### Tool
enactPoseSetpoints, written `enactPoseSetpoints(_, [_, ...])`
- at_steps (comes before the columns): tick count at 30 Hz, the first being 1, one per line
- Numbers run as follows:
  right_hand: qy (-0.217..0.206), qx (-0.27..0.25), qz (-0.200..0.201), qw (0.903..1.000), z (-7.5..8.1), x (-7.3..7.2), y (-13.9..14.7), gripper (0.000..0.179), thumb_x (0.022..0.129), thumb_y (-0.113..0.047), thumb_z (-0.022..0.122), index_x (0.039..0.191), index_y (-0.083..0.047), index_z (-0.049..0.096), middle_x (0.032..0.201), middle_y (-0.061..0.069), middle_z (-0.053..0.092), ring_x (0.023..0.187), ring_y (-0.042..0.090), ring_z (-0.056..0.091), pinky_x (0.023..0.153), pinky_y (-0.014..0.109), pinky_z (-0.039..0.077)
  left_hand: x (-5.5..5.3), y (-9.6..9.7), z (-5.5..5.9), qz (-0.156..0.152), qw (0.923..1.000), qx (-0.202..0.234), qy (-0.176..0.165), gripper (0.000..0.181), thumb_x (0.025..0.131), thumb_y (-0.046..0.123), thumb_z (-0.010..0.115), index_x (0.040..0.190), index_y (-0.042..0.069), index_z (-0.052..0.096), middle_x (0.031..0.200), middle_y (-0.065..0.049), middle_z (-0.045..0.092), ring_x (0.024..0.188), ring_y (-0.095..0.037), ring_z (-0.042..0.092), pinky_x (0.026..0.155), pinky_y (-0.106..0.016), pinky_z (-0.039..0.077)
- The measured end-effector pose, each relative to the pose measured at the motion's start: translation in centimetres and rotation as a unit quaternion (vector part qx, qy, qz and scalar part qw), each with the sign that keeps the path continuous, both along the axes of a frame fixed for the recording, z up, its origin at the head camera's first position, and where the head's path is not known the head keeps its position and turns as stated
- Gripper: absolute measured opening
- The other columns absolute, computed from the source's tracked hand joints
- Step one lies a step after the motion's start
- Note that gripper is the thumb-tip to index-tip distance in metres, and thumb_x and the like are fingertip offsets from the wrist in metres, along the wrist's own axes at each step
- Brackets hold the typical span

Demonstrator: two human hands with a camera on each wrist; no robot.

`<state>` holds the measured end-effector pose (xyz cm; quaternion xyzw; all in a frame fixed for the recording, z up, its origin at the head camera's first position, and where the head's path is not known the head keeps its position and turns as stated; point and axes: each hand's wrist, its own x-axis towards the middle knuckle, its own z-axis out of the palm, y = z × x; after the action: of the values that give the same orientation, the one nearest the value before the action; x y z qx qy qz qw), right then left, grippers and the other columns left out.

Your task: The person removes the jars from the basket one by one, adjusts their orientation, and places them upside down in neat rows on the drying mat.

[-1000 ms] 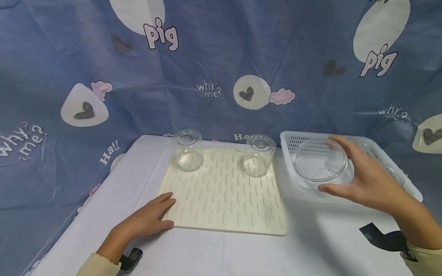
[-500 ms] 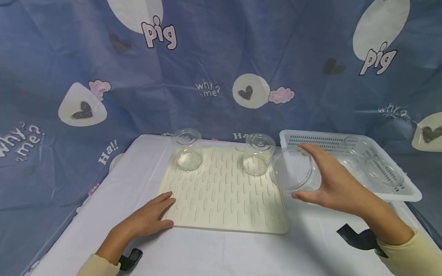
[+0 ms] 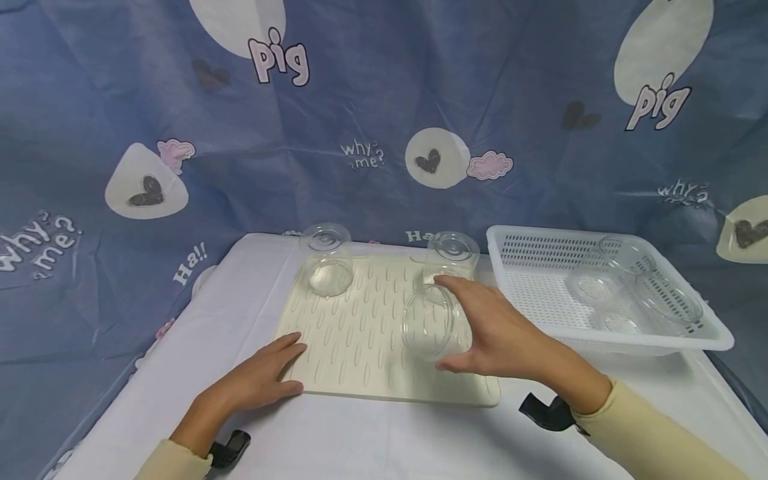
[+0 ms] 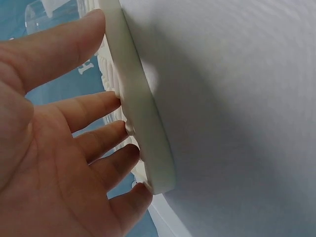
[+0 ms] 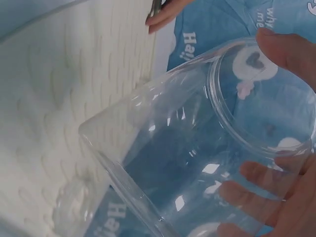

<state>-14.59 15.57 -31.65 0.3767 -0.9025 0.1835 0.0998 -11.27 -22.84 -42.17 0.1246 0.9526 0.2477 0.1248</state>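
Observation:
My right hand (image 3: 501, 330) grips a clear plastic cup (image 3: 429, 327) by its side, thumb nearer me and fingers at the far side. The cup is tilted, its wide round end facing left, over the right half of a cream ridged mat (image 3: 360, 360). In the right wrist view the fingers show through the clear wall of the cup (image 5: 163, 148). My left hand (image 3: 255, 377) rests at the mat's front left edge with fingers extended; the left wrist view shows its fingertips touching the mat's rim (image 4: 143, 123). Two similar cups stand at the back of the mat, one left (image 3: 329, 267), one right (image 3: 454, 250).
A white perforated plastic basket (image 3: 600, 335) stands to the right of the mat, with several clear cups (image 3: 666, 297) heaped toward its right side. A white cloth (image 3: 336, 440) covers the table. Behind hangs a blue printed curtain (image 3: 528, 80).
My right hand has carried the cup leftward from above the basket to over the mat, turning it so its wide end faces more to the left. My left hand has stayed in place.

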Motion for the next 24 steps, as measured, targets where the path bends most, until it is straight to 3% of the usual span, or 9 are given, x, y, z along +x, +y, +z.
enactPoseSetpoints(6, [-0.004,-0.004,0.012,0.9999,-0.5,-0.3,-1.3,0.11,0.061,-0.05,0.091,0.149,-0.01,0.038,0.149,0.006,0.05,0.139,0.024,0.047,0.105,0.059,0.043,0.0,0.0,0.0,0.004,1.0,0.002,-0.005,0.073,0.085,0.031,0.076,0.144,0.0,0.048,0.159,-0.023,0.033,0.145,-0.049,0.032,0.114,-0.063,0.034])
enactPoseSetpoints(17, [-0.025,-0.011,-0.003,0.9996,-1.0,-0.9,-1.4,0.11,0.063,-0.049,0.091,0.151,-0.012,0.036,0.15,0.007,0.049,0.141,0.026,0.046,0.107,0.059,0.042,-0.1,0.2,0.1,0.016,0.9998,-0.001,-0.008,0.071,0.083,0.026,0.078,0.142,-0.001,0.05,0.158,-0.024,0.034,0.145,-0.049,0.033,0.114,-0.063,0.034])
enactPoseSetpoints(21, [-0.028,-0.013,-0.004,0.9995,-1.2,-1.1,-1.3,0.11,0.063,-0.05,0.091,0.15,-0.011,0.037,0.149,0.007,0.049,0.14,0.026,0.046,0.106,0.059,0.042,0.0,0.7,0.5,0.019,0.9997,-0.011,0.011,0.068,0.084,0.026,0.077,0.14,-0.002,0.052,0.154,-0.025,0.039,0.143,-0.048,0.037,0.113,-0.061,0.036])
enactPoseSetpoints(24, [-0.027,-0.013,-0.004,0.9995,-1.4,-1.2,-1.2,0.109,0.063,-0.05,0.091,0.15,-0.012,0.037,0.149,0.007,0.05,0.139,0.025,0.047,0.106,0.059,0.043,-0.1,1.4,1.1,0.017,0.9982,-0.013,0.055,0.062,0.087,0.026,0.073,0.139,-0.001,0.053,0.15,-0.024,0.046,0.139,-0.045,0.044,0.112,-0.059,0.039])
